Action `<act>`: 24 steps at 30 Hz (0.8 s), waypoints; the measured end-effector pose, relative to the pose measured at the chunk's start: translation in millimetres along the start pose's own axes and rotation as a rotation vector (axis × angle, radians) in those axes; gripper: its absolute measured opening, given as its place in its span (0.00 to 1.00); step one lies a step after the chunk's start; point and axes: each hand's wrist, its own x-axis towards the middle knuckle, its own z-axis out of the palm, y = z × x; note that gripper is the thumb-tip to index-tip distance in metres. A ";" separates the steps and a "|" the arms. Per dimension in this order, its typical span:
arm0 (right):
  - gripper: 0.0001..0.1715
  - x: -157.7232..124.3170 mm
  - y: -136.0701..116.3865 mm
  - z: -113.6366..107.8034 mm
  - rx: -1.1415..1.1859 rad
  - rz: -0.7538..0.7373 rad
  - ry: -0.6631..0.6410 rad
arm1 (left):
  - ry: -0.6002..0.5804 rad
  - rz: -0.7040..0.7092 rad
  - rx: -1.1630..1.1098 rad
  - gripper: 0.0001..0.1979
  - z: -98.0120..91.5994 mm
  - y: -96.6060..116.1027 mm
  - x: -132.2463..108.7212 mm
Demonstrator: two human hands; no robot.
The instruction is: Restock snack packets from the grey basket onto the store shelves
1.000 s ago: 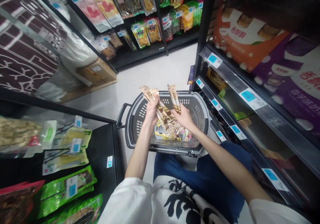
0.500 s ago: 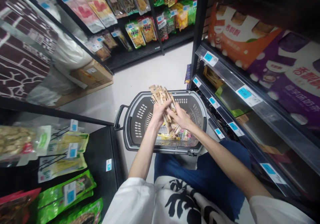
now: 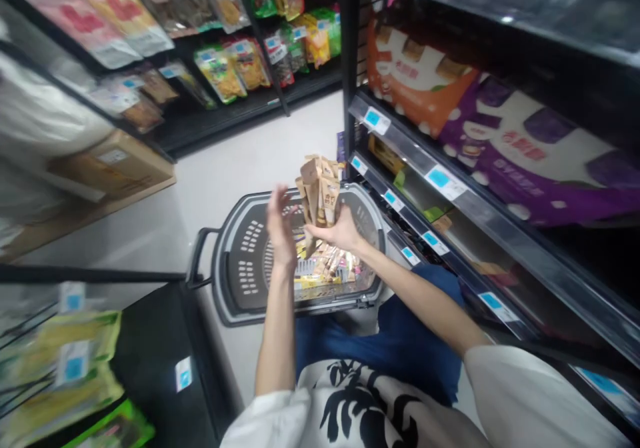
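My right hand (image 3: 340, 232) grips a bunch of long tan snack sticks (image 3: 318, 188), held upright above a grey shopping basket (image 3: 235, 261). My left hand (image 3: 280, 225) is beside the bunch on its left, fingers stretched out and holding nothing. More small packets (image 3: 325, 268) lie in the basket's bottom, under both hands. The basket stands on the floor in front of my knees.
A shelf rack (image 3: 450, 188) with blue price tags and large orange and purple packs rises at the right. Snack bags hang on the far racks (image 3: 225, 68). A cardboard box (image 3: 115, 165) sits at the left, and a low black shelf (image 3: 150, 341) with green bags is near left.
The sticks held by both hands are now gathered into one bunch in my right hand. My left hand has let go and opened. The view has swung to the right.
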 end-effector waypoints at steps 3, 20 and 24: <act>0.22 -11.1 -12.5 7.7 0.051 0.015 0.094 | -0.023 -0.067 -0.172 0.24 -3.7 -17.4 -16.7; 0.34 -49.6 -3.3 -17.7 0.405 0.667 -0.990 | -0.403 -0.278 -0.183 0.42 -21.2 4.6 -50.8; 0.33 -84.4 -5.9 -25.1 0.305 0.661 -1.002 | -0.299 -0.306 -0.125 0.21 -17.6 0.6 -86.3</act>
